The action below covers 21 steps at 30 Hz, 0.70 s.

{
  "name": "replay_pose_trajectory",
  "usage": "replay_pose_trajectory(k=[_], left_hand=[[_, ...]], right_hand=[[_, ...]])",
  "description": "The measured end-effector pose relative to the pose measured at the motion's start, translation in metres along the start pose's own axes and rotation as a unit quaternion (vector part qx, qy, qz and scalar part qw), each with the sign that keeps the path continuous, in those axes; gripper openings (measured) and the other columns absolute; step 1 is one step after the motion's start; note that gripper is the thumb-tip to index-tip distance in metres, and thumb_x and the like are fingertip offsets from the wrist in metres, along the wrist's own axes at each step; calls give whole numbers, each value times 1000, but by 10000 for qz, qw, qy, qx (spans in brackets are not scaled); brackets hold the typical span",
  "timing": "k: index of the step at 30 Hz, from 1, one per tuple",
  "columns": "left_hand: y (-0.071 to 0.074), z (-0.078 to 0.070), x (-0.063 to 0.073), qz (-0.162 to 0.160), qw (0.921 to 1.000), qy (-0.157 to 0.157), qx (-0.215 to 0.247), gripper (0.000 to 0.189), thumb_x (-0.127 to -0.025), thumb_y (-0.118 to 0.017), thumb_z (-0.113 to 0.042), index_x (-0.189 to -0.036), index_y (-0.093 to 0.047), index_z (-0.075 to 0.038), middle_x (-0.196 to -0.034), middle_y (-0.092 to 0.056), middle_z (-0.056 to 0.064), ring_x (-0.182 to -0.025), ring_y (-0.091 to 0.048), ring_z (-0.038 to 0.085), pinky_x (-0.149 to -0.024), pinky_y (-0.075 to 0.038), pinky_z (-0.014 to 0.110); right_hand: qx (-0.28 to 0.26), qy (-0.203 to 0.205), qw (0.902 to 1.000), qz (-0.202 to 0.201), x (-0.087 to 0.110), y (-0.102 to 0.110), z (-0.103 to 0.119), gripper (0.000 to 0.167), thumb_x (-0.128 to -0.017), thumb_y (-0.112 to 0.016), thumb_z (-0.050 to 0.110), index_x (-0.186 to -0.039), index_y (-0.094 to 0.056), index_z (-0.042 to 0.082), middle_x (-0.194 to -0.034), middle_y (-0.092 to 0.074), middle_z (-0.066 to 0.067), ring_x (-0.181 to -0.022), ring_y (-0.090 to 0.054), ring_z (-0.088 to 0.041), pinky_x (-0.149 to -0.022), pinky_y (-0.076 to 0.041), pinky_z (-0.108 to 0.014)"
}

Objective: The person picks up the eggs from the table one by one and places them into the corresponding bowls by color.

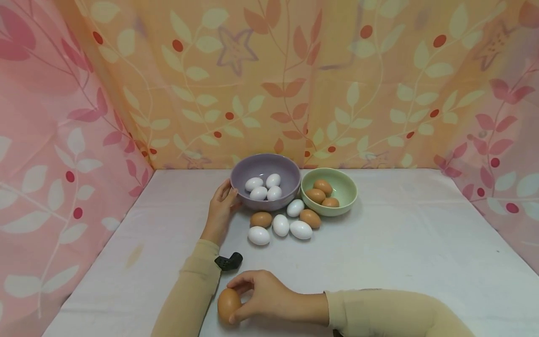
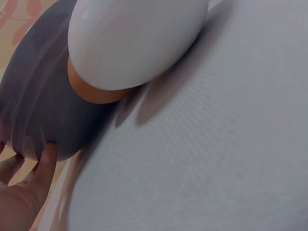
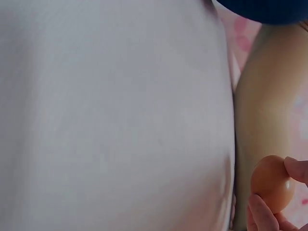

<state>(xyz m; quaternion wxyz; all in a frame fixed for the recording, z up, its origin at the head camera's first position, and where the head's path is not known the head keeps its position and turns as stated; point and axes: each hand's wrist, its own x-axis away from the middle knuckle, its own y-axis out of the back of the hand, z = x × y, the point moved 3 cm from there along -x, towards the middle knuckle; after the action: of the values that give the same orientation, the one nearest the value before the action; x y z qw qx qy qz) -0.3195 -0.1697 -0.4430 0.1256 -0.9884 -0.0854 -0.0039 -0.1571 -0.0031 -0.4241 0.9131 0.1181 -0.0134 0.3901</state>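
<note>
My left hand rests against the left side of a purple bowl, its fingertips on the outer wall. Several white eggs lie inside that bowl. Close to the front of the table, my right hand pinches a brown egg between thumb and fingers, beside the left forearm. In the right wrist view the same egg shows in front of the left sleeve. A light green bowl holds three brown eggs and stands right of the purple one.
In front of the bowls lie two brown eggs and several white eggs on the white tablecloth. Patterned curtains enclose the back and sides. A black device is strapped at the left wrist.
</note>
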Motion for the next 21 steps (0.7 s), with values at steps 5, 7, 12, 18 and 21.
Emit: replay_pose_trajectory(k=[5,7,12,18,21], left_hand=[[0,-1,1,41,10000,-59,41,56,-104,-52,-16,-156,-31,-13,-163,-29,7,-144,-39,22,-112,-40,48],[1,-1,1,48,10000,-79,34,56,-104,-52,-15,-156,-31,-13,-163,-30,7,-143,-40,23,-111,-41,48],[1,0,1,54,10000,-79,-5,56,-104,-52,-15,-156,-31,-13,-163,-30,7,-143,-40,22,-107,-44,42],[2,1,0,14,10000,-41,-19,56,-104,-52,-17,-156,-32,-14,-163,-30,6,-142,-42,22,-106,-45,41],[1,2,0,20,10000,-36,74,56,-104,-53,-17,-155,-32,-14,-163,-30,7,-140,-43,24,-109,-42,45]], right_hand=[[374,64,9985,-396,2,25,7,48,-70,-88,8,-114,-71,8,-107,-74,0,-96,-64,1,-92,-48,-21],[467,53,9972,-585,3,35,9,49,-70,-88,10,-116,-70,8,-108,-74,0,-100,-65,-3,-92,-49,-24],[507,63,9939,-975,6,60,12,52,-71,-88,13,-119,-69,6,-112,-74,-4,-106,-66,-13,-90,-52,-32],[410,-6,9896,-1378,8,89,13,53,-72,-87,14,-120,-68,4,-113,-73,-8,-107,-66,-16,-86,-52,-28],[220,-9,9875,-1561,9,102,15,52,-74,-87,12,-121,-67,2,-117,-70,-10,-109,-66,-19,-84,-52,-24]])
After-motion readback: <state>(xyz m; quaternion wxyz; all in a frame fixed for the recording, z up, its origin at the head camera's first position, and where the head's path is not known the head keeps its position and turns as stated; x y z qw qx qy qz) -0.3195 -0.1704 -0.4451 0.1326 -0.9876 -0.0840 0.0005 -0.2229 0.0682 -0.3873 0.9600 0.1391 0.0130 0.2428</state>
